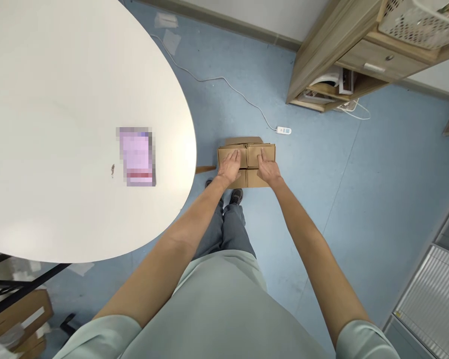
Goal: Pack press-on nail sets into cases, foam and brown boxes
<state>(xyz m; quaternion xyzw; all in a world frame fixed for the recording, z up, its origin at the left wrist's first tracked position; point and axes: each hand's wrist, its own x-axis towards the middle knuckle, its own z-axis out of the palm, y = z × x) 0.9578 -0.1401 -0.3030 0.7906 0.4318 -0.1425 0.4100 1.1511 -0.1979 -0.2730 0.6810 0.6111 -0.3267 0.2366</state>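
Note:
Brown cardboard boxes (257,180), several in a tight block with seams crossing in the middle, are low in front of my feet. A cardboard flap or panel (242,140) shows along the far side. My left hand (229,168) lies on the left part of the block, fingers stretched forward over the top. On the right part rests my right hand (268,170), its fingers also extended and the index finger near the middle seam. Neither hand is wrapped round anything that shows. The undersides of the boxes are hidden.
A round white table (78,75) fills the left, with a blurred pinkish item (137,157) on it. A white power strip (283,130) and its cord lie on the blue floor beyond the boxes. A wooden cabinet (321,55) stands at upper right, a cardboard carton (26,316) at lower left.

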